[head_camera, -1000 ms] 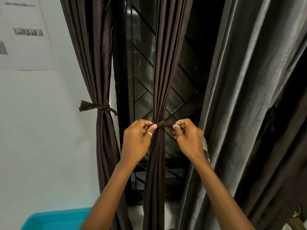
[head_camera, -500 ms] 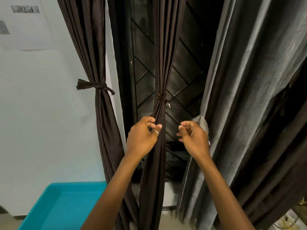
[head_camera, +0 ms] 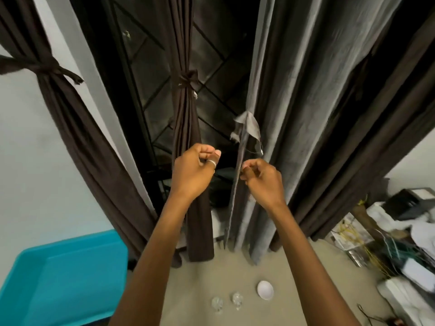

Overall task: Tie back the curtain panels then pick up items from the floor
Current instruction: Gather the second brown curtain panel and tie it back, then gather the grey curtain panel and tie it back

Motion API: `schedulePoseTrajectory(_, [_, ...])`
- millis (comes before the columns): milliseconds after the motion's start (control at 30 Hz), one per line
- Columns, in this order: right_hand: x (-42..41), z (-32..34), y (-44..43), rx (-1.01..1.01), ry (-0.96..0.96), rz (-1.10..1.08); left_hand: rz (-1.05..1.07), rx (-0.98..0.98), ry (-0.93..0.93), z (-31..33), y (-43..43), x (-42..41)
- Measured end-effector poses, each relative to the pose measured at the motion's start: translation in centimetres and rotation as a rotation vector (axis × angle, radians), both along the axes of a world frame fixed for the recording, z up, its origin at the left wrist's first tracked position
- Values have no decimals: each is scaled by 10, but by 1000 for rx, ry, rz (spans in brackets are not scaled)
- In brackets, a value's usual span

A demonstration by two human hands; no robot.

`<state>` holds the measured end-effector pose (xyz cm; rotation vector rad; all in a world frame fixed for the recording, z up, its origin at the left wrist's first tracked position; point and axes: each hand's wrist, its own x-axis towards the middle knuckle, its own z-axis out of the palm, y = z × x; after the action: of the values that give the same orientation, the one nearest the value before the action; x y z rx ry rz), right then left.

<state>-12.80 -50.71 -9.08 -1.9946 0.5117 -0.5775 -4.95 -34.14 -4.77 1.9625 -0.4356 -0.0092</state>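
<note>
Left panel [head_camera: 54, 74] and middle panel [head_camera: 187, 102] tied, upper left and centre. Grey panel [head_camera: 306, 114], right of centre, hangs loose: soft, light, likely slippy (gather it mid-height, at its tie [head_camera: 247, 127]). Left hand [head_camera: 191, 175] curled, empty; right hand [head_camera: 264, 182] curled beside the grey edge, pinch unclear. Dish [head_camera: 265, 290] lower centre.

— What's the floor like?
— A smooth pale beige floor [head_camera: 211, 274].
— And on it?
— Near the middle, a small white round dome-shaped object [head_camera: 265, 289]. Just left of it is a small clear glass piece [head_camera: 237, 298], and beside that a second clear glass piece [head_camera: 217, 303].
— At the sides?
— A teal plastic tub [head_camera: 70, 278] on the left. On the right, a blurred heap of white packets and tangled yellow and green wires [head_camera: 376, 243].
</note>
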Motion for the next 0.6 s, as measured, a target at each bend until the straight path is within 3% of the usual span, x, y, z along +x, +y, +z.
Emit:
schedulePoseTrajectory(267, [-1, -3, -8, -57, 19, -117, -84, -53, 134, -30, -25, 12])
schedulePoseTrajectory(600, [19, 6, -19, 19, -100, -193, -55, -135, 143, -17, -60, 22])
